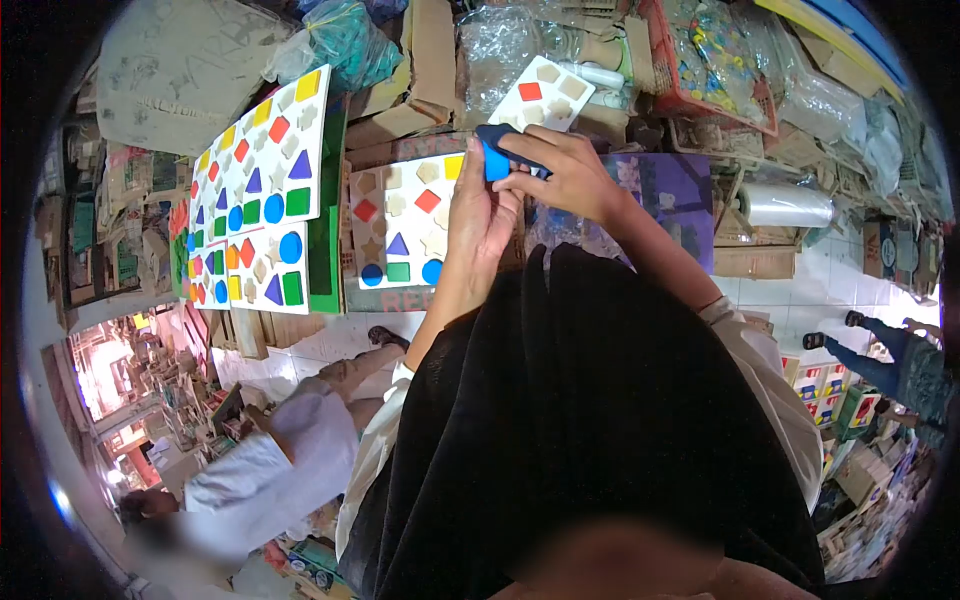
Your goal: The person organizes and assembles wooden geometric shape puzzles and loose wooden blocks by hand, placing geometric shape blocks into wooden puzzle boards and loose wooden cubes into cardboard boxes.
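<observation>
Both hands meet above the right end of a white shape board, which bears red, yellow, blue and green pieces beside bare recesses. My left hand is upright, its fingers closed around a bright blue piece. My right hand pinches a dark blue or black item against that blue piece; its exact shape is partly hidden by the fingers. Just behind the hands lies a smaller white board with one red piece and several unfilled recesses.
Larger filled shape boards lean on a green panel at the left. A red crate of small coloured pieces stands at the back right. A purple sheet lies right of my hands. Co-workers are at lower left and far right.
</observation>
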### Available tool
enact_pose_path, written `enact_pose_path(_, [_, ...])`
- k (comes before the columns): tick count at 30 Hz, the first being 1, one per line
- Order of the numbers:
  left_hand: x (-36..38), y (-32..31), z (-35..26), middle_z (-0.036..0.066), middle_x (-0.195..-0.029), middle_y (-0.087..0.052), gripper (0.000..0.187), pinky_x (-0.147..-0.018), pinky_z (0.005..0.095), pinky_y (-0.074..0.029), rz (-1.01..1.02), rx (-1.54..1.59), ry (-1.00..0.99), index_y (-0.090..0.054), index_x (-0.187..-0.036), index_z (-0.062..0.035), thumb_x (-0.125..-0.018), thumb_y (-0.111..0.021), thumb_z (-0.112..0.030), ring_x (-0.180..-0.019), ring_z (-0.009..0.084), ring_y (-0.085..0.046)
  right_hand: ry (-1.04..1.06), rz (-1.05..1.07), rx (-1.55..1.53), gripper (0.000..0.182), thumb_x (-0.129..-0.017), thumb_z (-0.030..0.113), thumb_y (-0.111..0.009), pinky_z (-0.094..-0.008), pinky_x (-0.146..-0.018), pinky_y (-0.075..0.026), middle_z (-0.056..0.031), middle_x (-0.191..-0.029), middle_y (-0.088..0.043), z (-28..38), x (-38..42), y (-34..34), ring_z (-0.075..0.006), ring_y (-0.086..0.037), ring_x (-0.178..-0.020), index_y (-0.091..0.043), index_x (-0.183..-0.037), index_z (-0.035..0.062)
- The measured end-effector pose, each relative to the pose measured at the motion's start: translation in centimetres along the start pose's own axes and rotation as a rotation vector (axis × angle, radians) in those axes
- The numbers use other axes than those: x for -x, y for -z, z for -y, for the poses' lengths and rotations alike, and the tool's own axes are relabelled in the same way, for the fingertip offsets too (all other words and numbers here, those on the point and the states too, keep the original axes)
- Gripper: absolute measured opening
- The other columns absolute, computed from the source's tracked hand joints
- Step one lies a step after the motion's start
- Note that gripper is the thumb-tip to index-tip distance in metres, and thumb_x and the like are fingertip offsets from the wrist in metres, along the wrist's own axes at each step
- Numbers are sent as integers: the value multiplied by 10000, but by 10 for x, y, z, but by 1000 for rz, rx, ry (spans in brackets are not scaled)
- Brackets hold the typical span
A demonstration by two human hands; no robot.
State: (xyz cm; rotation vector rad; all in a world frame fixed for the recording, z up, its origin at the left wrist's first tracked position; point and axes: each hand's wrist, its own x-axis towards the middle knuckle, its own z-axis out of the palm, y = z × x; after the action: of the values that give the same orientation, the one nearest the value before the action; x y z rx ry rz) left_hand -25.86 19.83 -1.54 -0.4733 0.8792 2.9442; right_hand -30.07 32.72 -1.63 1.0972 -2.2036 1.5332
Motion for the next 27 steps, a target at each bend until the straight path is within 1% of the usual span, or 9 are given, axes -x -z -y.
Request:
enact_pose_path(7, [11, -15, -1, 72, -897, -582, 306, -736, 270, -477, 2, 51, 69, -544, -973, -51, -869, -511, -337, -796, 164, -566, 151, -158, 100, 313, -631, 178, -711, -312, -518, -452, -74, -721, -534, 0, 4, 0, -258, -556, -602, -610, -918, 102])
enact_pose_path(10, [5, 0, -10, 53, -889, -582, 296, -681, 252, -481, -44, 26, 37, -511, -1027, -44, -892, -483, -306, -823, 145, -574, 144, -19, 87, 316, -608, 162, -699, -308, -522, -455, -56, -723, -526, 7, -6, 2, -238, -560, -614, -609, -906, 107])
enact_pose_path(11, [6, 2, -9, 71, -886, -587, 286, -745, 297, -479, -20, -7, 28, -544, -971, -41, -877, -507, -308, -801, 163, -571, 143, -13, 143, 300, -607, 144, -674, -306, -533, -459, -44, -734, -525, 5, -2, 0, -221, -561, -638, -611, -899, 120])
enact_pose_path(16, [0, 1, -4, 73, -869, -570, 285, -709, 275, -476, -57, 74, -37, -535, -961, -27, -881, -502, -298, -786, 159, -557, 284, -119, 168, 259, -581, 90, -637, -309, -528, -453, -40, -692, -487, -8, 12, -13, -214, -540, -615, -613, -836, 126])
enact_pose_path(18, [-2, 5, -5, 77, -875, -565, 290, -709, 280, -471, 98, 105, 87, -530, -961, -17, -882, -501, -295, -783, 155, -551, 341, -97, 144, 261, -543, 81, -629, -312, -512, -449, -38, -683, -472, -5, 14, -16, -211, -525, -592, -607, -803, 107])
enact_pose_path(20, [-2, 0, -6, 86, -899, -560, 286, -687, 295, -476, 46, 121, 61, -520, -980, -9, -883, -501, -277, -781, 153, -546, 317, -126, 78, 228, -573, 49, -655, -294, -520, -453, -51, -677, -505, -2, 17, -13, -200, -540, -584, -602, -793, 80])
enact_pose_path(22, [-3, -3, -10, 84, -845, -564, 320, -669, 286, -465, 7, 145, 58, -496, -978, -10, -886, -486, -316, -763, 163, -544, -35, -241, -88, 200, -618, 41, -691, -273, -540, -456, -82, -679, -556, 1, 21, -7, -206, -566, -580, -598, -795, 56])
enact_pose_path(24, [-9, 6, -11, 106, -910, -555, 311, -629, 283, -477, -76, 287, 78, -479, -1038, -24, -890, -482, -297, -778, 188, -542, -83, -297, -26, 178, -669, 61, -714, -257, -554, -451, -105, -690, -596, -7, 25, 2, -170, -584, -587, -589, -792, 29])
enact_pose_path(27, [-9, 15, -16, 123, -981, -540, 287, -595, 275, -482, 94, 354, 112, -467, -1085, -63, -897, -470, -280, -787, 210, -538, -220, -450, -60, 184, -692, 81, -716, -245, -552, -442, -80, -706, -612, -19, 37, 20, -105, -564, -614, -573, -778, 3])
